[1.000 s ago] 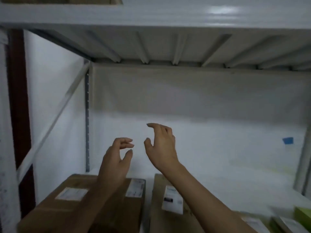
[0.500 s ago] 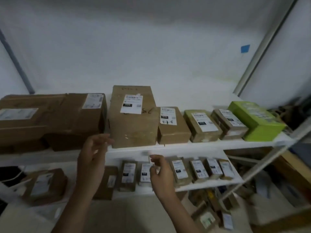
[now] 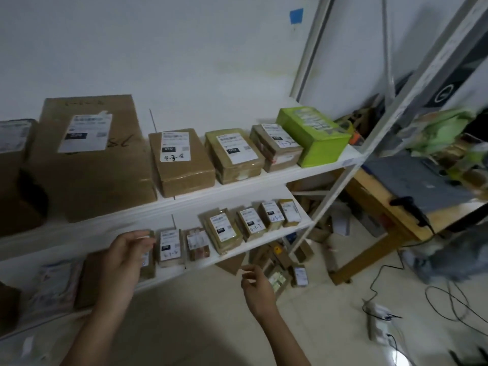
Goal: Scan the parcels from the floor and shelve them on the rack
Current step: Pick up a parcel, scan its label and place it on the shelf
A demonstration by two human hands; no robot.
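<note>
On the floor [image 3: 200, 326], loose parcels [image 3: 301, 276], cables [image 3: 438, 305] (tangled), wooden table [image 3: 380, 207] nearby

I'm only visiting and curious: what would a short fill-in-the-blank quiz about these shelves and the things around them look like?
1. The box at the right end of the upper shelf is ____ in colour.
2. The tape square stuck on the wall is ____.
3. The white power strip lies on the ____.
Missing words: green; blue; floor.
</note>
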